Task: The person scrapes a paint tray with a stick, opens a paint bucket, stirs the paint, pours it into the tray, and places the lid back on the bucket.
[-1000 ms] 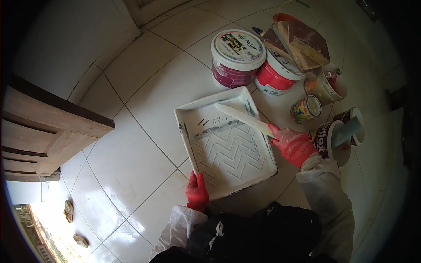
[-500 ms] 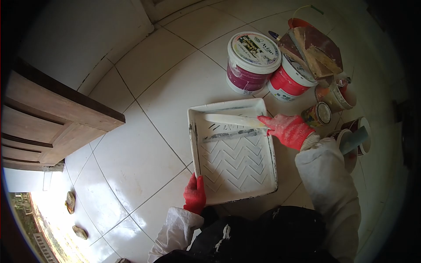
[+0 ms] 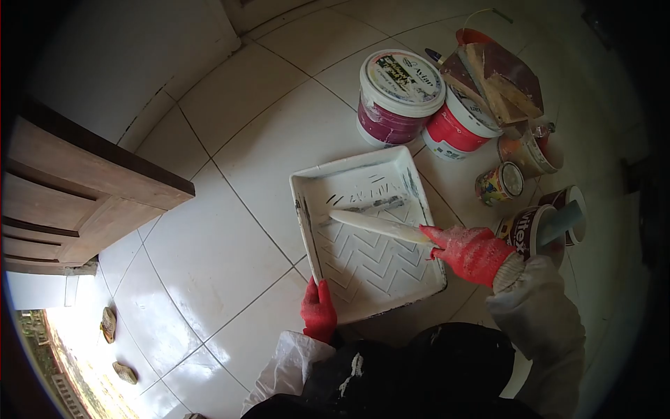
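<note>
A white paint tray [image 3: 361,307] with zigzag ridges sits on the tiles in front of me, with white paint and grey smears on its inside. My left hand [image 3: 319,309], in a red glove, grips the tray's near left rim. In my right hand [image 3: 474,255], also red-gloved, is a long, pale paint stir stick [image 3: 373,224]. The stick reaches leftward over the middle of the tray, its tip close to the left inner wall. Whether its edge touches the ridges I cannot tell.
Beyond the tray stand a purple-labelled paint bucket [image 3: 392,124] and a red-labelled one [image 3: 457,133], with wooden boards [image 3: 504,84] on top. A small paint can [image 3: 500,183] and a Vitex tub [image 3: 523,229] are at right. A wooden door [image 3: 91,195] stands at left.
My right hand has come nearer to me, bringing the stir stick from the tray's far end to its middle. The tray has turned slightly counterclockwise, with my left hand still on its rim.
</note>
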`<state>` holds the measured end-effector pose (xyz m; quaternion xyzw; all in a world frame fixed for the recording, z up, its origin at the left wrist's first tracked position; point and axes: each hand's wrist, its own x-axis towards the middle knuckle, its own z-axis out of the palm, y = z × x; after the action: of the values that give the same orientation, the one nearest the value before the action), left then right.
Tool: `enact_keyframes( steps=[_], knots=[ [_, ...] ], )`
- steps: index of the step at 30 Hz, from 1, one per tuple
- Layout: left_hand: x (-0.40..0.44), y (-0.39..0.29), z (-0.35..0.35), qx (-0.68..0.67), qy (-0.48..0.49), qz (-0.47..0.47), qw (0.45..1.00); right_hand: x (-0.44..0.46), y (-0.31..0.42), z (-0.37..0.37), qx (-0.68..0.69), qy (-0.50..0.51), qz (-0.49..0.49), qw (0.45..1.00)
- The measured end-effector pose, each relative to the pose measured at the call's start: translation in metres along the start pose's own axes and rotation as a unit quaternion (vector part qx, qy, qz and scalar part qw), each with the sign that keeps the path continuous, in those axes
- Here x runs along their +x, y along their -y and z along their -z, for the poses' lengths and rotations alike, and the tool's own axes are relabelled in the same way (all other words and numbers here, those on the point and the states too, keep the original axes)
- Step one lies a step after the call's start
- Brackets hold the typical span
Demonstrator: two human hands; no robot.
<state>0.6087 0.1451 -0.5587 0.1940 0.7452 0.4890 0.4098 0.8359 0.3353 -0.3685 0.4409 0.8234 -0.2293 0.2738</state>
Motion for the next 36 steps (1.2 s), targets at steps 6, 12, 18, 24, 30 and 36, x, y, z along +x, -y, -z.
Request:
enact_keyframes(
  steps=[6, 12, 18, 24, 30, 36],
  knots=[
    [-0.015, 0.005, -0.025, -0.016, -0.039, -0.002, 0.999, 0.010, 0.023, -0.018, 0.039, -0.030, -0.017, 0.999],
    [-0.022, 0.031, -0.034, -0.038, -0.037, -0.011, 0.999, -0.004, -0.003, -0.044, 0.109, -0.106, -0.017, 0.988],
    [-0.023, 0.021, -0.032, -0.040, -0.003, -0.007, 0.999, -0.019, 0.029, -0.055, 0.156, -0.066, -0.039, 0.985],
    [-0.027, 0.016, -0.029, -0.032, 0.033, 0.005, 0.999, -0.035, 0.021, -0.054, 0.173, -0.092, -0.071, 0.978],
    [-0.027, 0.014, -0.029, -0.031, 0.050, 0.016, 0.998, -0.042, 0.012, -0.064, 0.147, -0.096, -0.058, 0.983],
    [-0.029, 0.014, -0.028, -0.025, 0.059, 0.021, 0.998, -0.051, 0.024, -0.075, 0.123, -0.125, -0.042, 0.984]
  ],
)
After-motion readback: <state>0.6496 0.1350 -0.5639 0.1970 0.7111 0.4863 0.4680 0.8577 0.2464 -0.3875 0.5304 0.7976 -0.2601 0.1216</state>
